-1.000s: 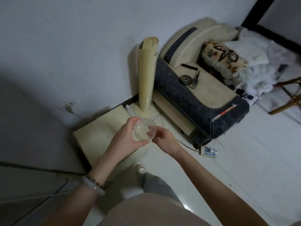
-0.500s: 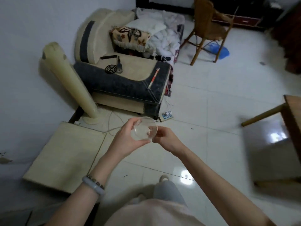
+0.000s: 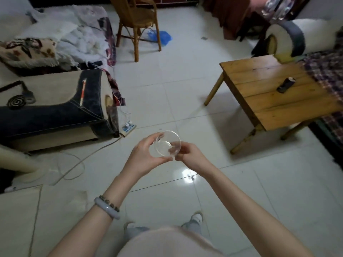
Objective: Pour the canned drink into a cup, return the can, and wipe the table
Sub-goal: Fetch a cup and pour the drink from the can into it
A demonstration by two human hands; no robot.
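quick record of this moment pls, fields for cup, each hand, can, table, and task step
cup: clear glass cup, looks empty, held above the tiled floor
left: left hand grips the cup's left side
right: right hand grips the cup's right side
can: dark can, stands on the table, untouched
table: wooden table, ahead and to the right, apart from both hands
step: pouring not yet begun

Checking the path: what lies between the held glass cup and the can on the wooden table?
In the head view, only bare tiled floor between the cup and the table, then bare planks up to the can.
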